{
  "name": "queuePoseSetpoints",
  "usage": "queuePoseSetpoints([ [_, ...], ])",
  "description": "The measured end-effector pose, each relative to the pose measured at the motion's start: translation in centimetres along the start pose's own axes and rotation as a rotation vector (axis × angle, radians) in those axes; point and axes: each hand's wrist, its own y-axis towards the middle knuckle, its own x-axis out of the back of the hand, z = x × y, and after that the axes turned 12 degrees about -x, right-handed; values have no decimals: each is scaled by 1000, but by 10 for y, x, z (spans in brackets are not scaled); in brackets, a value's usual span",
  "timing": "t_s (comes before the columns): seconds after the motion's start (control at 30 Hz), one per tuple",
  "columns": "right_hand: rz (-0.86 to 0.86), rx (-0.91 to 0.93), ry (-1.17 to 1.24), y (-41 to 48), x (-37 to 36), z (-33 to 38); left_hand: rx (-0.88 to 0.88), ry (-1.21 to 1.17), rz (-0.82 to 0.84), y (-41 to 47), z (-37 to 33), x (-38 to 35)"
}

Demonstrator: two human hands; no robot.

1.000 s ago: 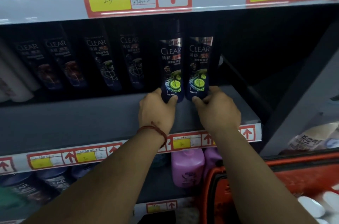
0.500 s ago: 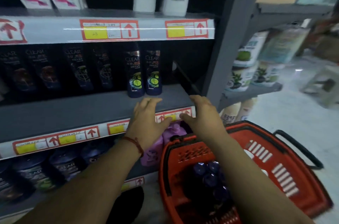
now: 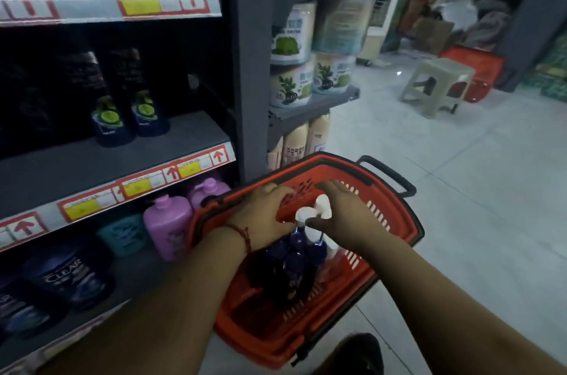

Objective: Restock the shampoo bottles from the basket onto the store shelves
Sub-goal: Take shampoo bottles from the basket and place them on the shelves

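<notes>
The red basket [image 3: 270, 341] stands on the floor beside the shelves, with several dark blue shampoo bottles [image 3: 294, 258] upright in it. Two white-capped bottles [image 3: 323, 206] stick up among them. My right hand [image 3: 346, 218] curls around the white caps, thumb below and fingers above. My left hand [image 3: 264, 215], a red cord on its wrist, lies against the nearer white cap [image 3: 303, 215]; its grip is hidden. Two dark Clear bottles [image 3: 113, 117] with green labels stand on the grey middle shelf [image 3: 190, 135], with bare shelf to their right.
Purple pump bottles [image 3: 168, 221] and more Clear bottles [image 3: 70, 276] fill the lower shelf. An end shelf holds tubs [image 3: 294, 80] just behind the basket. A plastic stool [image 3: 435, 86] and a second red basket [image 3: 478, 74] stand on the tiled floor at the far right.
Both hands have let go of the two Clear bottles on the middle shelf and dropped into the basket. My view has swung down and to the right.
</notes>
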Motion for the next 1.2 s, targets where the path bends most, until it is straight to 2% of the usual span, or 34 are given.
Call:
queuePoseSetpoints([
  [0.3, 203, -28, -37, 12, -56, -16, 97, 58, 214, 9, 40, -32],
  [0.43, 313, -65, -85, 16, -87, -24, 139, 117, 366, 6, 57, -43],
  [0.57, 315, -7, -177, 16, -108, -36, 144, 128, 464, 7, 64, -67],
  [0.67, 316, 53, -237, 22, -118, -38, 151, 164, 480, 10, 67, -89],
  [0.87, 283, 86, -405, 30, -142, -33, 176, 187, 389, 24, 65, -106],
  [1.03, 290, 56, -449, 32, -152, -36, 291, 353, 532, 32, 53, -123],
  [1.2, 304, 41, -470, 31, -149, -33, 337, 419, 550, 30, 50, -132],
])
